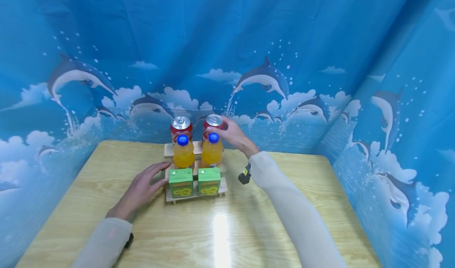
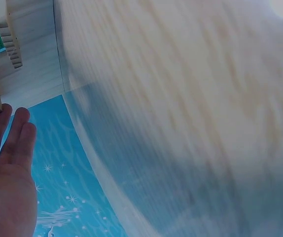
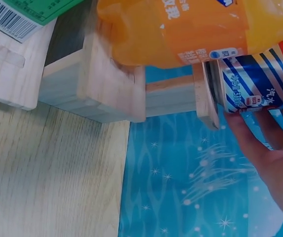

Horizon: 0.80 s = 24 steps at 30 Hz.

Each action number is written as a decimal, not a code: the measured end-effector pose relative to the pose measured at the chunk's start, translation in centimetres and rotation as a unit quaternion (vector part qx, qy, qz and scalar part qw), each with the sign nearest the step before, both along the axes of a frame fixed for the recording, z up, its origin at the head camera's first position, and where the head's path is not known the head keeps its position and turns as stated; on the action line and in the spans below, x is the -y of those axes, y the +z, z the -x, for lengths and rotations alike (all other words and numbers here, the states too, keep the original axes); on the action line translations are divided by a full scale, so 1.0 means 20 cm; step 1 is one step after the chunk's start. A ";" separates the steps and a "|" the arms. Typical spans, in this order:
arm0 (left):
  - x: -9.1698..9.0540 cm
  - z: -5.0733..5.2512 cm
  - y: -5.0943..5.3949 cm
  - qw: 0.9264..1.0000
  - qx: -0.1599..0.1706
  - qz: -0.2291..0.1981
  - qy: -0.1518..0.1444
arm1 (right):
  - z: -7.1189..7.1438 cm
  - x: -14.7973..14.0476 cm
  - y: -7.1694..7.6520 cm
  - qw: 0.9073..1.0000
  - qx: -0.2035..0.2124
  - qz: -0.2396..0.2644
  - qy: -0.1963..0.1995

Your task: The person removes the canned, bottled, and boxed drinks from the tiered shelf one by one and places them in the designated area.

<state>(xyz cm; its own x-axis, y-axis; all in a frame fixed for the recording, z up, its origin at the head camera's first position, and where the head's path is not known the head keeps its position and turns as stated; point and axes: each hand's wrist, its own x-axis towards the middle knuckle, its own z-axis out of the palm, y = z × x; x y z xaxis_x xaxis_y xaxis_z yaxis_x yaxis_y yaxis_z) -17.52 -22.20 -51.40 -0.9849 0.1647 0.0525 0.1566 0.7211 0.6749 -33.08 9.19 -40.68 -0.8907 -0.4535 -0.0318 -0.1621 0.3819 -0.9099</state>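
A three-step wooden stand (image 1: 196, 196) is on the table. Red soda cans stand on its top step, the left one (image 1: 181, 128) and the right one (image 1: 205, 134). Orange juice bottles, one left (image 1: 183, 157) and one right (image 1: 211, 154), fill the middle step. Green drink cartons, left (image 1: 181, 183) and right (image 1: 209, 182), sit on the lowest. My right hand (image 1: 236, 134) grips the right can; the right wrist view shows fingers round the can (image 3: 260, 81) near its base. My left hand (image 1: 142, 187) touches the stand's left side with fingers fairly straight (image 2: 8, 168).
The light wood table (image 1: 284, 220) extends around the stand, with bright glare in front of it. A blue dolphin-print curtain (image 1: 213, 43) hangs close behind the table and along both sides.
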 end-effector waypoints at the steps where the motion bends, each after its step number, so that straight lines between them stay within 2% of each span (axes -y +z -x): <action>1: 0.00 0.00 0.00 1.000 0.001 0.000 0.001 | 0.00 0.00 0.00 1.000 -0.006 0.007 -0.001; 9: 0.00 0.00 0.00 1.000 0.006 0.001 0.002 | -0.01 -0.05 0.02 0.996 -0.065 0.040 -0.035; 17: 0.00 0.01 -0.01 1.000 0.009 0.000 0.004 | -0.03 -0.13 0.04 0.992 -0.097 0.046 -0.071; 24: 0.00 0.00 -0.01 1.000 0.013 -0.003 0.000 | -0.04 -0.22 0.02 0.987 -0.115 0.067 -0.092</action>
